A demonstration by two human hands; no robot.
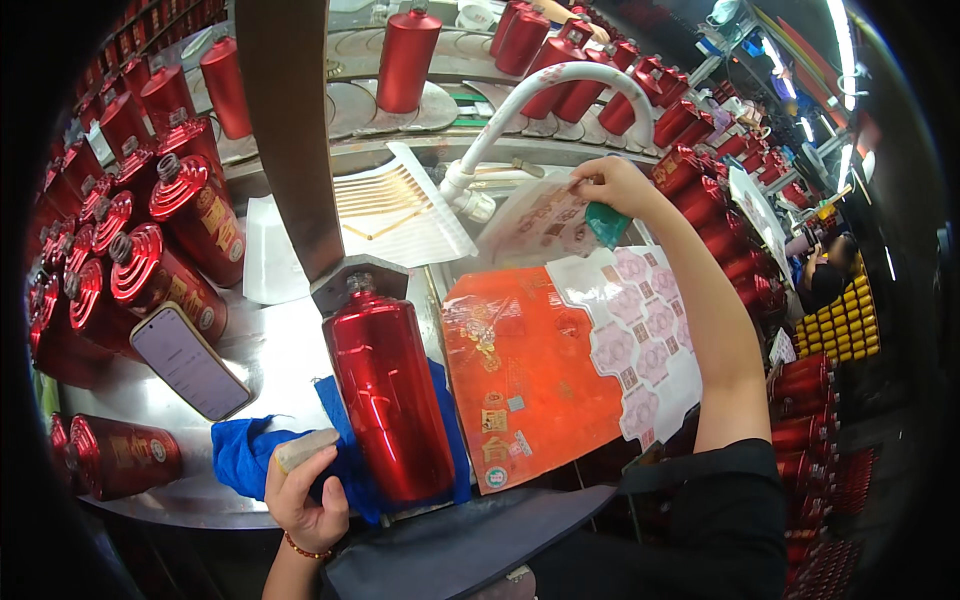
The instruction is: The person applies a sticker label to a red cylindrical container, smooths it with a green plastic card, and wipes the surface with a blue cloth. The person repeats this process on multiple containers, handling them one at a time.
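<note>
A glossy red bottle lies in front of me on a blue cloth, its capless neck against a dark metal holder. My left hand is beside its lower left, fingers closed on a small grey-beige pad. To the right, my right hand reaches past an orange printed board and pinches the upper edge of a translucent decal sheet. A green flat piece, seemingly a scraper, shows under that hand. On the board's right part lies a white sheet of pinkish hexagonal decals.
Decorated red bottles crowd the left, near a lit phone. A brown post rises beside the holder. A white curved pipe arches before a conveyor carrying red bottles. A sheet with gold strips lies behind the bottle.
</note>
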